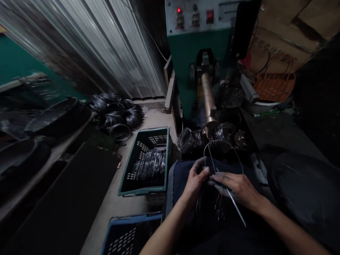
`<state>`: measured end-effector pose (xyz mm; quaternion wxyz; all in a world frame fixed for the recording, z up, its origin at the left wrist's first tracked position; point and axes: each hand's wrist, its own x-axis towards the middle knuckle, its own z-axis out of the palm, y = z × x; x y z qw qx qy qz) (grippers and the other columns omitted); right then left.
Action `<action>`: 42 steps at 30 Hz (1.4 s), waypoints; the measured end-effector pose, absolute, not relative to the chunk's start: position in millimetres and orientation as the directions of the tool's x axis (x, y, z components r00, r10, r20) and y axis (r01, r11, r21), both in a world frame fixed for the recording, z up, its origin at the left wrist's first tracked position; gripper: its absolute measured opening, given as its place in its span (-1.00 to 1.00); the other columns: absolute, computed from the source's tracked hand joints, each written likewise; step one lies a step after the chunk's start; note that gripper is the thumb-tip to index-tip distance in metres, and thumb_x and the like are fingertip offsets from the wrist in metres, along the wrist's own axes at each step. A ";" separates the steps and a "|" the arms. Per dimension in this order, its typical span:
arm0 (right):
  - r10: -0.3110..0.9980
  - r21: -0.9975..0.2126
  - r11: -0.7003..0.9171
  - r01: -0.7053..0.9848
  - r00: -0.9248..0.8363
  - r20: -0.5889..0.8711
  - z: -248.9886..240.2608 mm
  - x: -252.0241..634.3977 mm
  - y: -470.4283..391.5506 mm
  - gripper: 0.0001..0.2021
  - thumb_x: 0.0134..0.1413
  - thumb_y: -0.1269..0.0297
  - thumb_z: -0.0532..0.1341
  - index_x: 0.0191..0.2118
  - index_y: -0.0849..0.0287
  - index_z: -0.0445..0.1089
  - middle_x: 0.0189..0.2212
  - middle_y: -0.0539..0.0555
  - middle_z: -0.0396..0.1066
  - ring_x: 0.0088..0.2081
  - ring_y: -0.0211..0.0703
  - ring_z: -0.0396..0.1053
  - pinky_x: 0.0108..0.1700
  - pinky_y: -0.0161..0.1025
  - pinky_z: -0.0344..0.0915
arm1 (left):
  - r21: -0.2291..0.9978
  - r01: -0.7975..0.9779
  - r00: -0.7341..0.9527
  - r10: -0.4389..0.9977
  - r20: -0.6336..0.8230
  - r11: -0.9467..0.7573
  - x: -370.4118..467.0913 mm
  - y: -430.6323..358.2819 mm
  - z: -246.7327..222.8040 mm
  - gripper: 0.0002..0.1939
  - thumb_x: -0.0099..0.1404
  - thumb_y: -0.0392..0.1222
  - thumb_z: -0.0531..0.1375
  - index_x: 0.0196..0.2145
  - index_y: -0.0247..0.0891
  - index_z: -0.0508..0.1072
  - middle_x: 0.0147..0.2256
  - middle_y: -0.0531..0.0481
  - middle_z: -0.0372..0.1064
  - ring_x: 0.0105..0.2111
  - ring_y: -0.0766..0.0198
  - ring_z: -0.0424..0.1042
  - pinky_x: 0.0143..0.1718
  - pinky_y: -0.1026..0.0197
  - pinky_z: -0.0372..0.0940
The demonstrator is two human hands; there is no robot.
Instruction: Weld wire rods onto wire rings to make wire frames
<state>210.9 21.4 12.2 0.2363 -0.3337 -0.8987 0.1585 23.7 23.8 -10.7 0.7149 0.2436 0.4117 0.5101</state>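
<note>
My left hand (pixel 198 177) is closed, thumb and fingers pinching the left side of a thin wire hoop (pixel 224 141). Fingers bent, my right hand (pixel 233 186) grips straight wire rods (pixel 237 208) that slant down to the right from under the palm. The hoop arches above both hands, its right side dropping behind the right hand. Several more thin wires (pixel 219 209) lie below the hands on the dark cloth over my lap. Just beyond the hoop is the machine's copper-coloured arm (pixel 208 94) with a block at its end.
A green machine (pixel 183 53) with a lit red lamp stands ahead. Wire hoops (pixel 190 139) hang under its arm. To the left are a green crate (pixel 168 159) holding wire pieces, a blue crate (pixel 132 217) and black wire coils (pixel 117 109). An orange basket (pixel 276 86) sits at right.
</note>
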 end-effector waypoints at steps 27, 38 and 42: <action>0.604 -0.410 0.792 0.453 -0.679 0.417 32.7 215.4 28.8 -0.69 0.15 0.45 0.16 0.03 0.21 0.36 -0.11 0.14 0.49 -0.10 -0.14 0.47 -0.10 -0.28 0.46 | 0.739 -0.573 0.163 0.933 -0.322 0.355 28.2 27.7 3.2 -0.38 0.07 -0.11 0.36 0.07 -0.20 0.30 -0.38 0.07 0.22 -0.55 0.45 0.28 -0.55 0.34 0.35; 0.609 -0.431 0.785 0.445 -0.680 0.408 36.3 215.3 38.0 -0.68 0.11 0.46 0.17 0.01 0.20 0.39 -0.12 0.12 0.50 -0.12 -0.14 0.48 -0.12 -0.28 0.47 | 0.747 -0.579 0.138 0.942 -0.305 0.326 29.5 35.6 -0.6 -0.37 0.06 -0.13 0.37 0.07 -0.23 0.29 -0.43 0.11 0.19 -0.58 0.47 0.24 -0.58 0.37 0.31; 0.620 -0.457 0.771 0.443 -0.687 0.379 35.5 216.3 39.7 -0.66 0.12 0.45 0.17 0.03 0.15 0.37 -0.09 0.12 0.48 -0.09 -0.13 0.46 -0.09 -0.27 0.45 | 0.727 -0.598 0.149 0.938 -0.313 0.337 30.0 36.9 0.6 -0.37 0.07 -0.12 0.36 0.07 -0.22 0.28 -0.42 0.11 0.19 -0.59 0.47 0.25 -0.58 0.33 0.33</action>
